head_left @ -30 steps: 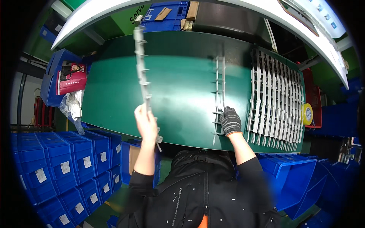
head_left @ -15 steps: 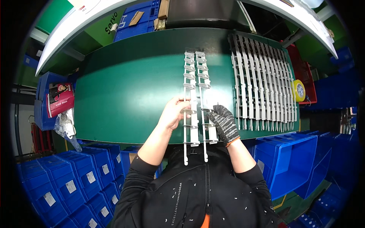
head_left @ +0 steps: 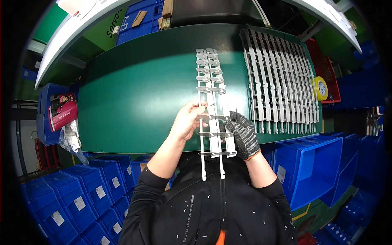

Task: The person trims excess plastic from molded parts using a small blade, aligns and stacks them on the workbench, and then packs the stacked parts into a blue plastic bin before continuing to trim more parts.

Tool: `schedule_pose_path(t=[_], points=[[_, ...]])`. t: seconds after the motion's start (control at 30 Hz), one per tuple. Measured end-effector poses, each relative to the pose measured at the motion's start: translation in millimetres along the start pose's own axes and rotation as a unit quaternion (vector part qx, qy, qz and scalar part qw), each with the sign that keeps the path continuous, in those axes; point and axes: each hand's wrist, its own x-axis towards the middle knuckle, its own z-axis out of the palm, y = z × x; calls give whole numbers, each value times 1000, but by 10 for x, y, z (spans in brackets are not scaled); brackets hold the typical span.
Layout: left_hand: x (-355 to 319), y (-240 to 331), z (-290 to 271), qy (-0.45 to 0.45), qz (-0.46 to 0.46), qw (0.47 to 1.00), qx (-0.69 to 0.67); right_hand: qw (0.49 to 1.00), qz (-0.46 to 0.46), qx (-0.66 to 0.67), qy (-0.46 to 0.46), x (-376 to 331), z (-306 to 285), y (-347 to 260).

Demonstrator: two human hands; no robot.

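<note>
1. Head view: bare left hand [head_left: 185,122] pinches left pale strip [head_left: 212,124] along its outer side.
2. Gloved right hand [head_left: 243,134] grips right pale strip [head_left: 222,118] from the right; hands apart, both strips between them.
3. Strips lie side by side, crosspieces meeting or nearly so; near ends project past the front edge of the green tabletop [head_left: 134,102].
4. Right side: row of similar strips [head_left: 281,85], yellow round item [head_left: 321,88] just beside.

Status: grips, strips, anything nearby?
Left grip holding left finned strip. Gloved right grip holding right finned strip. Both side by side. Row of similar strips apart, to the right.
</note>
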Motion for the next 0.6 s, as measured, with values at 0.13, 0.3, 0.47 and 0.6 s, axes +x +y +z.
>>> schedule_pose_path(t=[0.13, 0.3, 0.47, 0.6], points=[[36, -45, -56, -5, 3, 1000, -5, 1000, 7, 17, 0, -4, -12, -35], [191, -113, -68, 11, 21, 999, 23, 980, -124, -117, 98, 64, -138, -188], [511, -427, -208, 26, 28, 992, 117, 837, -226, -488, 104, 261, -178, 66], [744, -803, -423, 40, 69, 933, 350, 771, -225, -591, 79, 447, -234, 403]])
